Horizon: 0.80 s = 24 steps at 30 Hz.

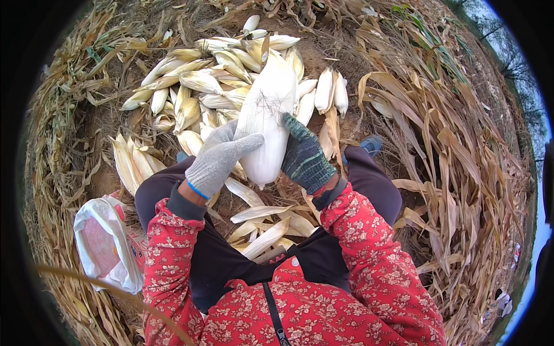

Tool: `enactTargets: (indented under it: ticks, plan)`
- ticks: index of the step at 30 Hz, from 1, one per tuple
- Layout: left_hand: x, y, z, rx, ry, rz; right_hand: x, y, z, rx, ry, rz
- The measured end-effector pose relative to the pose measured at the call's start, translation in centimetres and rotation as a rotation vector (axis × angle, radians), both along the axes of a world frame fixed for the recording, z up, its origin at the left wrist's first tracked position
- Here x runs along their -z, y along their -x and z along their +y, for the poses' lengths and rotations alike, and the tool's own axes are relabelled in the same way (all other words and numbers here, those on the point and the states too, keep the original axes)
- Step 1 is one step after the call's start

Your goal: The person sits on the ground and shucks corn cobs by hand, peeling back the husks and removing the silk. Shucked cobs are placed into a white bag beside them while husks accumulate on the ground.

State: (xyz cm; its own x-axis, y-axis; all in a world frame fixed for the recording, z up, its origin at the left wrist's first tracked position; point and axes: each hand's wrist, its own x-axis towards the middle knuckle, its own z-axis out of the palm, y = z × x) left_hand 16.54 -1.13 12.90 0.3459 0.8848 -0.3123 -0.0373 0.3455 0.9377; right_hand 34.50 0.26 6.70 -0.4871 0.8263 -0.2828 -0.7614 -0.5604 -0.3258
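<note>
Both my hands hold a large ear of corn (268,116) in its pale husk, with dark silk strands across its surface. My left hand (218,158), in a light grey knit glove with a blue cuff edge, grips its left side, thumb lying over the husk. On the other side, my right hand (305,153) presses against it in a dark green glove. Beyond the hands lies a heap of ears in their husks (203,82). Stripped corn husks (264,225) lie on the ground between my legs.
An open white woven bag (101,242) stands left of my left sleeve. Dry corn stalks (454,160) are piled along the right, and more (56,173) lie at left. A few ears (331,93) lie right of the heap; pale husks (134,162) lie near my left knee.
</note>
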Motion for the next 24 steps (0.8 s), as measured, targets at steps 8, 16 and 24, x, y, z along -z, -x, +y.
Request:
enactTargets:
  ticks: [8,16,24]
  plan:
    - [-1.8,-0.6,-0.8,-0.234,0.002,-0.412,0.3,-0.8,0.6,0.087,0.117,0.043]
    - [-2.5,-1.7,-0.9,-0.025,-0.082,0.038,2.1,0.0,0.4,0.315,-0.162,-0.515]
    - [0.2,3.5,-0.1,0.338,-0.542,-0.597,2.2,-1.7,1.7,0.278,0.100,-0.284]
